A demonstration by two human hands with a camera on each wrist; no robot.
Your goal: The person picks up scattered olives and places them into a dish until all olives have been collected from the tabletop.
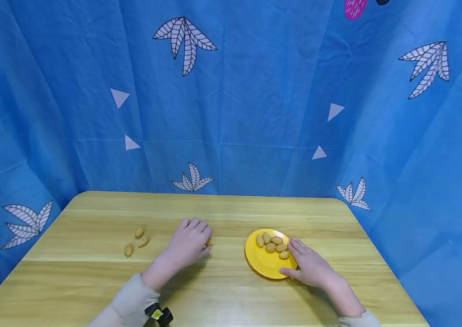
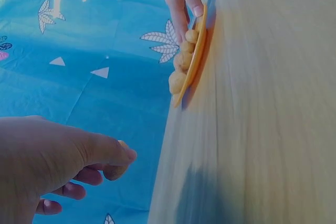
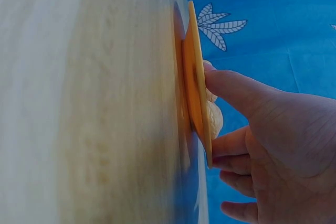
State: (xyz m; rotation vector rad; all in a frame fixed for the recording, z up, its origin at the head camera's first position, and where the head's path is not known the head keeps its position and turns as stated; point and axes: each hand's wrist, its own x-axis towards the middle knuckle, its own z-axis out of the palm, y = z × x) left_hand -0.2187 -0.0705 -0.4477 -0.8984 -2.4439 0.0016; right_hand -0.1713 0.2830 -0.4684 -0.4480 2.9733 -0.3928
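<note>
In the head view my left hand point(image 1: 190, 243) is over the middle of the table. It pinches a tan nut point(image 2: 114, 171) in its shell between thumb and fingers, clearly seen in the left wrist view. To its right, a round yellow plate point(image 1: 265, 265) lies on the table with several similar nuts point(image 1: 271, 247) on its far and right parts. My right hand point(image 1: 310, 265) rests at the plate's right rim, fingers extended and thumb spread, touching it. In the right wrist view the thumb and fingertips meet the plate point(image 3: 195, 72) near the nuts point(image 3: 214, 119).
Three more loose nuts point(image 1: 129, 250) lie on the left of the wooden table point(image 1: 214, 299). A blue curtain point(image 1: 255, 91) with white leaf and triangle prints hangs behind the table and along both sides. A small black device point(image 1: 159, 314) is strapped at the left sleeve.
</note>
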